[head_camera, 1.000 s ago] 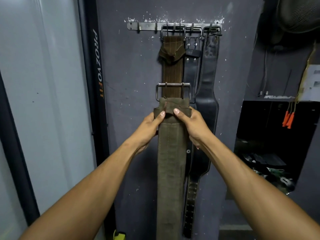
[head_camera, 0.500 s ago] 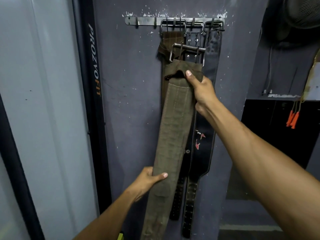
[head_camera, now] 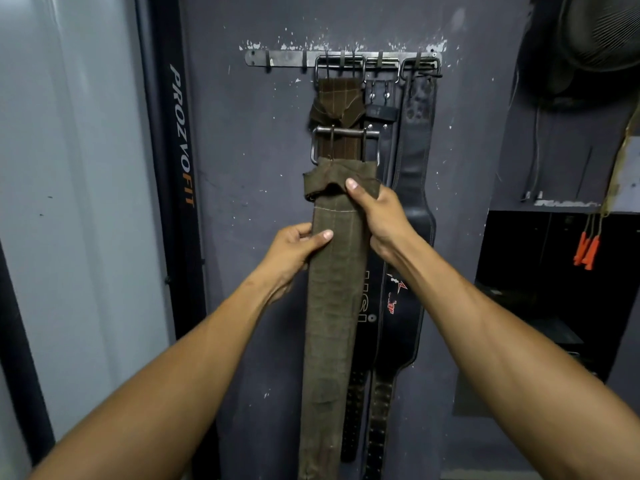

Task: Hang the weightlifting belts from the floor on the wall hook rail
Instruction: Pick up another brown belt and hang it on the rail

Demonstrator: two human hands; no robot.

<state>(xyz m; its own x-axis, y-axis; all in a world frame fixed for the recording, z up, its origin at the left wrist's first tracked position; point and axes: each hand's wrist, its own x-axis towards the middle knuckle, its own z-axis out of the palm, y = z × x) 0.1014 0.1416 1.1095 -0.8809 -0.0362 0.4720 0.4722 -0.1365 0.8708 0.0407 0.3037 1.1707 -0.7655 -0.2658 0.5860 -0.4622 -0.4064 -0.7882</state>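
Observation:
I hold an olive fabric weightlifting belt (head_camera: 332, 323) upright in front of the grey wall. Its steel buckle (head_camera: 346, 145) is at the top, below the metal hook rail (head_camera: 287, 59) and apart from it. My right hand (head_camera: 379, 220) grips the folded top just under the buckle. My left hand (head_camera: 294, 252) pinches the belt's left edge a little lower. A brown stitched belt (head_camera: 337, 98) hangs from the rail behind it. Two black leather belts (head_camera: 414, 188) hang to the right of that one.
A black upright frame marked PROZVOFIT (head_camera: 181, 133) stands left of the wall panel. A fan (head_camera: 602, 32) hangs at the top right, and orange-handled items (head_camera: 587, 251) dangle by a dark shelf opening (head_camera: 554, 289) on the right. The rail's left hooks carry nothing.
The belt's buckle end has come down from near the rail to well below it. My left hand moved up from the belt's lower part to just under my right hand.

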